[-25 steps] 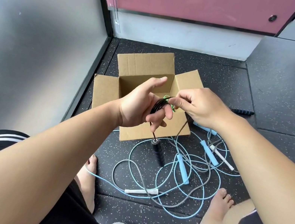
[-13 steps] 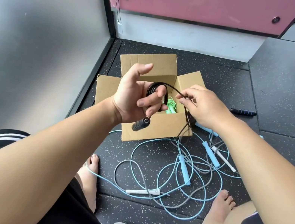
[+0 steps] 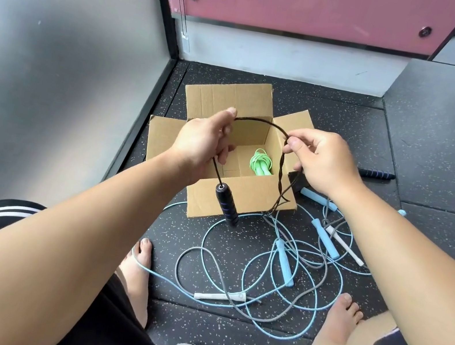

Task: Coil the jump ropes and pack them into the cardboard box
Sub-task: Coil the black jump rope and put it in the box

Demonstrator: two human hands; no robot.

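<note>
Head view: left hand (image 3: 201, 143), right hand (image 3: 324, 162) apart, each grip pinching black rope (image 3: 280, 178)

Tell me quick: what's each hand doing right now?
Left hand: holding the black jump rope.
Right hand: pinching the same rope further along.

Head cam, fwd+down, close above floor (image 3: 221, 338).

Found cardboard box (image 3: 259, 193) open-topped, flaps spread. Noted black rope (image 3: 259, 121) arched across opening between left hand (image 3: 201, 140) and right hand (image 3: 322, 161), barring way down. Saw bare box floor at left, green rope (image 3: 261, 163) coiled at right. Met black handle (image 3: 226, 204) hanging before near wall, blue-grey rope tangle (image 3: 284, 263) crowding floor (image 3: 422, 146) off near-right corner.
</note>
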